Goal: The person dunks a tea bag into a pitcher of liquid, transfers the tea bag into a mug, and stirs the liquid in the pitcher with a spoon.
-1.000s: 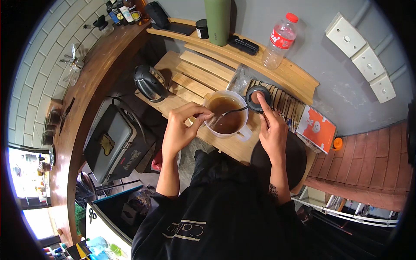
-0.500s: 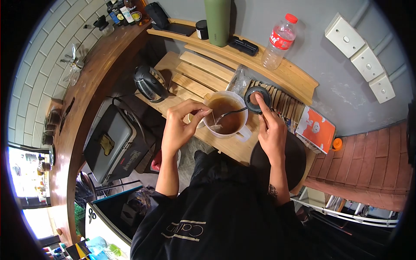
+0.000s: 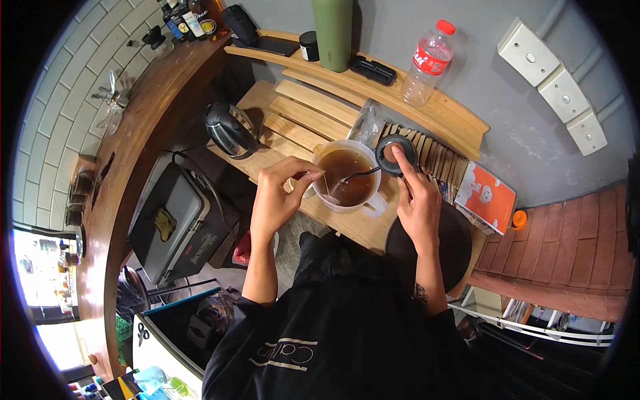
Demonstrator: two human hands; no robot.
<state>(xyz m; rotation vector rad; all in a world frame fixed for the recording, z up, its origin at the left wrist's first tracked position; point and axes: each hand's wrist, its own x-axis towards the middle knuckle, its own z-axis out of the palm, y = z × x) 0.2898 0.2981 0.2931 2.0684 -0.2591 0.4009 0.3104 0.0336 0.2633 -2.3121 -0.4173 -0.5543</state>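
Note:
A white plastic pitcher [image 3: 377, 205] of brown tea stands on the slatted wooden bench. Between thumb and fingers, my left hand [image 3: 279, 195] pinches the string of a tea bag [image 3: 331, 199] at the pitcher's left rim. The bag sits in the liquid near the front wall. My right hand [image 3: 419, 210] grips a round black-rimmed tool [image 3: 389, 160] with a brown centre, beside the pitcher's right rim. The index finger lies on top of it, and its thin black stem [image 3: 362, 173] reaches into the tea. The exact kind of tool is unclear.
A black kettle [image 3: 230, 130] stands behind my left hand. Right of the pitcher are a row of books [image 3: 433, 157], an orange notebook [image 3: 485, 199] and a dark round seat [image 3: 440, 250]. On the shelf behind stand a green bottle [image 3: 333, 33] and a plastic bottle [image 3: 427, 67].
The tea bag hangs slightly lower and looks more sunken in the liquid. The stem's tip has shifted a little. Both hands hold nearly the same place.

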